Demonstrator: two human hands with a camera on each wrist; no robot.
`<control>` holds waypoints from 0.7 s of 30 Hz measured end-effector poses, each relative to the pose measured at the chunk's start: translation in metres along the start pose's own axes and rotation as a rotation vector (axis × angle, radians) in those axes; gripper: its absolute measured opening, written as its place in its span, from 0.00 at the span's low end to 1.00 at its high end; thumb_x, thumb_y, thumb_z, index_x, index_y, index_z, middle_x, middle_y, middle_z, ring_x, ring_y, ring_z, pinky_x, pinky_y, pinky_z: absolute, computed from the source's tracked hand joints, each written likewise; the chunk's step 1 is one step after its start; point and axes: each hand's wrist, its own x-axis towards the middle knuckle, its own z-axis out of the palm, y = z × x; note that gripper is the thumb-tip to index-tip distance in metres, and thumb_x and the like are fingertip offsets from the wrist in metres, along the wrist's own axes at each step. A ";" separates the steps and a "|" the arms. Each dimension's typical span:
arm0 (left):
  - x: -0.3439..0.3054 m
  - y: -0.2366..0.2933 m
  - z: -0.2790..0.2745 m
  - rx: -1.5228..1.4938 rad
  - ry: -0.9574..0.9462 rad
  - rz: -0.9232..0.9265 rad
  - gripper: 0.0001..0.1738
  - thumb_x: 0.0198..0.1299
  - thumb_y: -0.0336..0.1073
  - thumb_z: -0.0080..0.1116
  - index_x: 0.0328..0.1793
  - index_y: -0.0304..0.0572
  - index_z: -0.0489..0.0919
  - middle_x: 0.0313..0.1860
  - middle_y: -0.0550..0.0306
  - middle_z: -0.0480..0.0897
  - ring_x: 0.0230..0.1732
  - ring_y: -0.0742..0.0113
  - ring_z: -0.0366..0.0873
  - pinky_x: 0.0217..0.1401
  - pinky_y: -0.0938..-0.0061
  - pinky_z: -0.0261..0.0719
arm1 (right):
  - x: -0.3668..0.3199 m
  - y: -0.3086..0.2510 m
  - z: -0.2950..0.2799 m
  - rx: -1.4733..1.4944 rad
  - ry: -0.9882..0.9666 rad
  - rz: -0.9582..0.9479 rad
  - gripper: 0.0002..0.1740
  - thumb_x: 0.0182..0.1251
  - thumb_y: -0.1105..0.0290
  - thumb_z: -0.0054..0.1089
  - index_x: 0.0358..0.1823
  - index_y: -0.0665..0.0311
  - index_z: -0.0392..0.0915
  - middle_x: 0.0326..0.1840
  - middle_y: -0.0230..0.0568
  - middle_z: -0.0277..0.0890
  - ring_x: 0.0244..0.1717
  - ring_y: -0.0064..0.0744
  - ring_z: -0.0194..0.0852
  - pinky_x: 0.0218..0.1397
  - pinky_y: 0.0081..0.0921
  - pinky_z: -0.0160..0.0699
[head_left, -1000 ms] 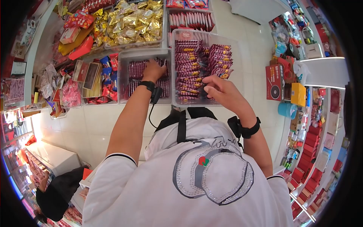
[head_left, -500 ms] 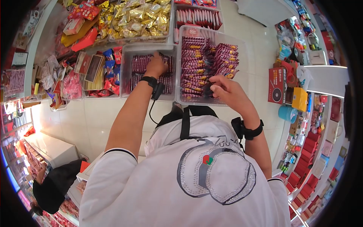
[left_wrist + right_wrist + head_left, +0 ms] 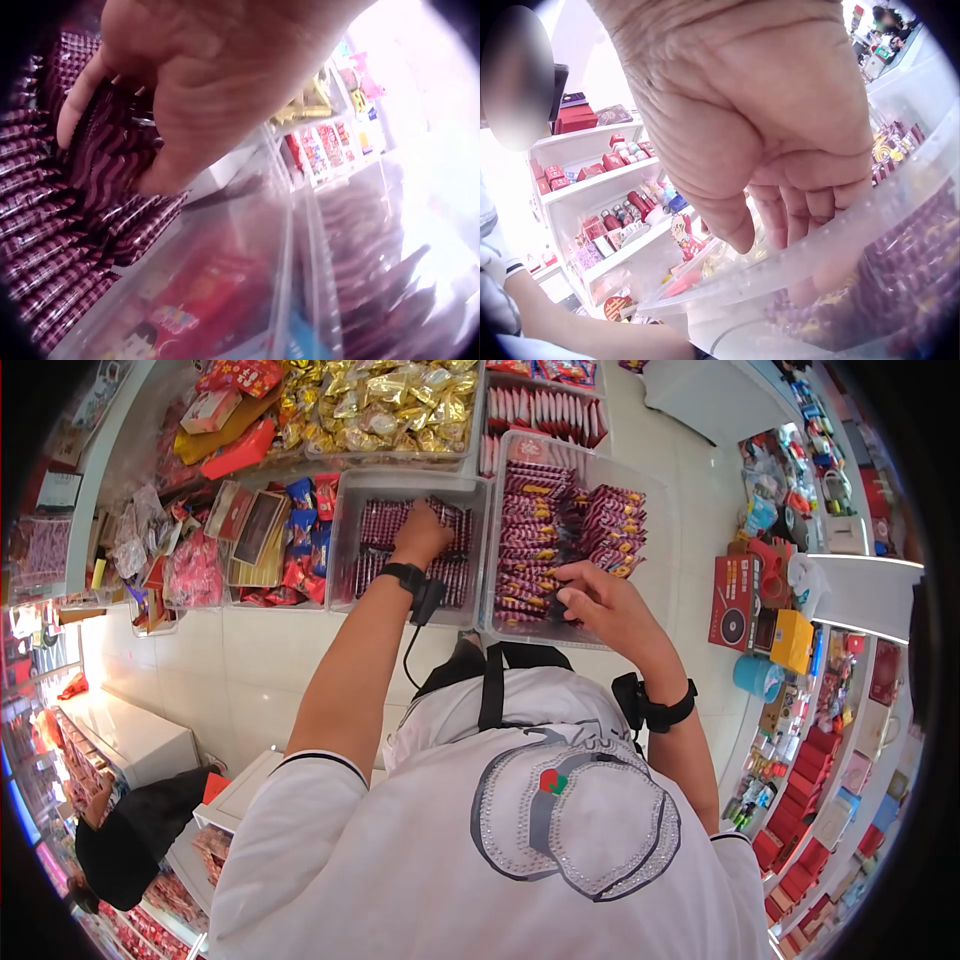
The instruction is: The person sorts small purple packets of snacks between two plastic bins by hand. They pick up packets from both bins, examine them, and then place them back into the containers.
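My left hand point(image 3: 424, 536) reaches down into the left clear bin point(image 3: 345, 575), among rows of purple striped snack packets point(image 3: 376, 528). In the left wrist view, its thumb and fingers pinch a few upright purple packets point(image 3: 112, 154) from the two sides. My right hand point(image 3: 606, 600) hovers at the near right part of the right clear bin point(image 3: 560, 632), its fingers loosely bent and nothing held. Stacked purple and yellow packets point(image 3: 530, 540) fill that bin. In the right wrist view, the bin wall partly covers the right fingers point(image 3: 776, 214).
Behind the bins stand a tub of gold-wrapped sweets point(image 3: 395, 405) and a bin of pink-white packets point(image 3: 540, 412). Red boxes and bagged goods lie to the left. At the right are a red carton point(image 3: 733, 600) and shelves. Another person point(image 3: 140, 840) is at the lower left.
The head view has swung, so the bins sit farther right in it. My left hand stays down among the packets in the left bin; the right hand keeps nearly the same pose.
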 end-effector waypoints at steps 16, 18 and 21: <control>-0.157 0.108 -0.133 -0.936 -0.199 0.202 0.49 0.58 0.47 0.76 0.77 0.25 0.63 0.60 0.48 0.81 0.58 0.69 0.79 0.63 0.73 0.78 | 0.037 -0.066 0.016 0.267 -0.047 -0.185 0.22 0.77 0.66 0.60 0.68 0.64 0.72 0.51 0.34 0.79 0.43 0.19 0.81 0.39 0.19 0.81; -0.160 0.117 -0.132 -0.904 -0.213 0.223 0.50 0.57 0.48 0.78 0.76 0.25 0.64 0.59 0.49 0.81 0.58 0.69 0.79 0.62 0.72 0.78 | 0.044 -0.071 0.020 0.311 -0.079 -0.206 0.24 0.76 0.67 0.61 0.69 0.64 0.70 0.51 0.35 0.78 0.42 0.20 0.80 0.38 0.19 0.81; -0.165 0.130 -0.134 -0.833 -0.223 0.277 0.49 0.57 0.51 0.79 0.75 0.28 0.66 0.60 0.51 0.81 0.58 0.69 0.79 0.62 0.72 0.78 | 0.048 -0.070 0.026 0.282 -0.042 -0.198 0.25 0.76 0.67 0.63 0.70 0.65 0.69 0.48 0.34 0.78 0.42 0.19 0.79 0.36 0.19 0.81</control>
